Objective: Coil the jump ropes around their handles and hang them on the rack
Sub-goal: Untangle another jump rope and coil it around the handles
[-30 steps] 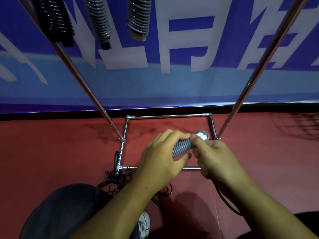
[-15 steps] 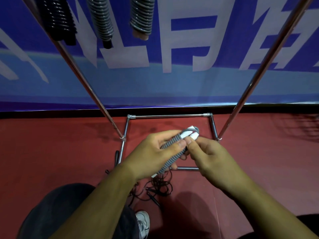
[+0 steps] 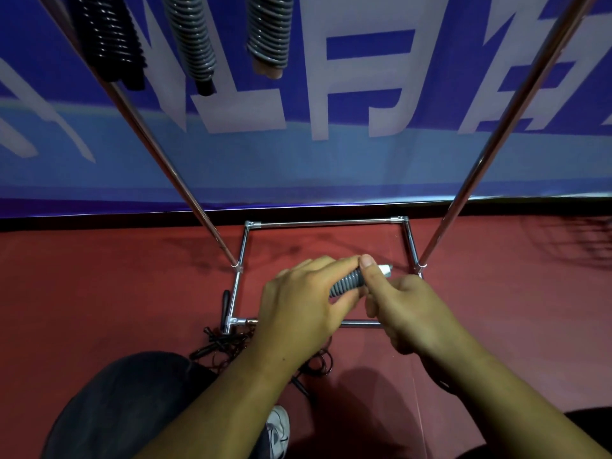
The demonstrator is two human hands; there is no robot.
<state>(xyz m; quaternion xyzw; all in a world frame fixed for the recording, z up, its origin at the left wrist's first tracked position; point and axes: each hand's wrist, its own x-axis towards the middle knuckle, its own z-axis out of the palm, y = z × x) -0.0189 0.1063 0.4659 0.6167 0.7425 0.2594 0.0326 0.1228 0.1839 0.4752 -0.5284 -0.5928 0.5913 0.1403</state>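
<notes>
A grey jump rope (image 3: 347, 283) is coiled tightly around its handles, with a pale handle end poking out to the right. My left hand (image 3: 298, 313) grips the bundle from the left, fingers curled over it. My right hand (image 3: 407, 313) pinches the bundle near its right end, forefinger on top. Both hands hold it low over the chrome rack's base frame (image 3: 324, 222). Three coiled ropes hang from the rack at the top: a black one (image 3: 109, 38), a grey one (image 3: 195, 41) and another grey one (image 3: 270, 31).
Two slanted chrome rack poles (image 3: 172, 173) (image 3: 496, 154) rise left and right of my hands. A tangle of black ropes (image 3: 225, 342) lies on the red floor by the frame's near left corner. A blue banner (image 3: 331, 94) stands behind. My knee (image 3: 132, 402) and shoe (image 3: 278, 432) are below.
The coiled bundle has turned from a steep tilt to nearly level, and my right forefinger has moved on top of it. Both hands have shifted slightly right.
</notes>
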